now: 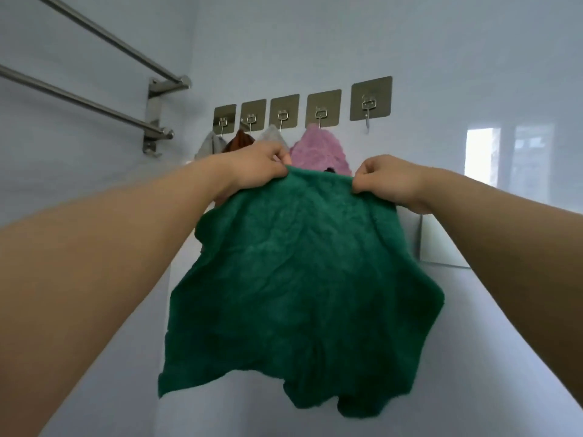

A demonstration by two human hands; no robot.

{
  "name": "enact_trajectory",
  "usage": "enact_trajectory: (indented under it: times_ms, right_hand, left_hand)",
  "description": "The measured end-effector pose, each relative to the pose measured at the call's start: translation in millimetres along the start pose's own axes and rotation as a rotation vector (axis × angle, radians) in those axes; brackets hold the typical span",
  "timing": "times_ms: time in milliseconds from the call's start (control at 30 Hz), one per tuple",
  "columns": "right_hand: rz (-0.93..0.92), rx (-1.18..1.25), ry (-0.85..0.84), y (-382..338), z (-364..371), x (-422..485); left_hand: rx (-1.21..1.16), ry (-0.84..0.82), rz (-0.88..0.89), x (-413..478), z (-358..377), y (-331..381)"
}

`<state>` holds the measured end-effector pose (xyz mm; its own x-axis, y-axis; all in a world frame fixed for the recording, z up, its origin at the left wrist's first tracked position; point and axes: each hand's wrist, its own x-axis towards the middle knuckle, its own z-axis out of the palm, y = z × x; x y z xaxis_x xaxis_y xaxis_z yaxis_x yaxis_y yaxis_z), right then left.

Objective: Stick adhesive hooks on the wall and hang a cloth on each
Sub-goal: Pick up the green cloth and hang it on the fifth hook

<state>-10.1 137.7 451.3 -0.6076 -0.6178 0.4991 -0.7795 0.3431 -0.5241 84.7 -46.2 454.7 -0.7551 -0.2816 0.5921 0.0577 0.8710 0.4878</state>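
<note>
While the left hand [258,167] and right hand [383,176] each pinch the top edge of a green cloth [303,291], it hangs spread between them below a row of five adhesive hooks [318,112] on the wall [441,42]. Four hooks carry cloths: grey, brown, grey, pink [318,149]. The rightmost hook [371,99] is bare. Towel rail [94,74] upper left.
</note>
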Motion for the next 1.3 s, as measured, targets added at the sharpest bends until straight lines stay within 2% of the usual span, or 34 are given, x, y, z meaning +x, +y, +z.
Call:
enact_trajectory:
  times_ms: [67, 233, 333, 400, 467, 533, 700, 800, 900, 1067, 1200, 1300]
  right_hand:
    - [-0.014, 0.020, 0.043, 1.9, -9.4, 0.1]
    - [-0.014, 0.247, 0.107, 6.4, -29.9, -2.6]
    - [-0.067, 0.112, 0.134, 10.1, -39.8, -2.3]
    - [-0.082, 0.048, 0.121, 11.8, -45.3, -1.1]
    - [-0.094, 0.015, 0.101, 12.4, -50.2, -0.7]
    - [-0.103, -0.022, 0.103, 10.8, -54.1, -1.7]
    - [-0.086, -0.203, 0.043, 2.3, -64.9, -5.1]
    - [-0.069, -0.357, 0.055, -4.2, -71.8, -4.0]
    - [-0.029, -0.338, 0.077, -10.9, -84.2, 1.3]
    - [-0.017, -0.255, 0.201, -16.4, -93.6, 14.7]
    - [-0.200, -0.326, 0.341, -16.0, -98.6, 31.0]
    - [-0.304, -0.440, 0.519, -23.3, -98.3, 52.4]
  left_hand:
    - [0.003, -0.004, 0.078, 3.4, 1.9, 4.5]
    - [0.022, -0.024, 0.249, 9.7, -3.1, 14.1]
    - [0.315, -0.085, 0.344, 12.6, -4.4, 20.0]
    - [0.581, -0.045, 0.435, 17.1, -0.6, 20.8]
    - [0.688, 0.004, 0.505, 21.3, 5.5, 24.3]
    - [0.615, 0.003, 0.489, 25.3, 7.8, 29.3]
    - [0.233, -0.073, 0.381, 31.3, 3.7, 50.7]
    - [0.112, -0.135, 0.335, 35.6, 1.1, 61.5]
    - [0.044, -0.134, 0.291, 45.5, -0.4, 64.3]
    - [0.056, -0.020, 0.356, 62.2, 9.6, 72.2]
    - [0.031, 0.147, 0.439, 85.6, 11.7, 74.9]
    - [0.048, 0.362, 0.496, 110.2, 11.0, 73.1]
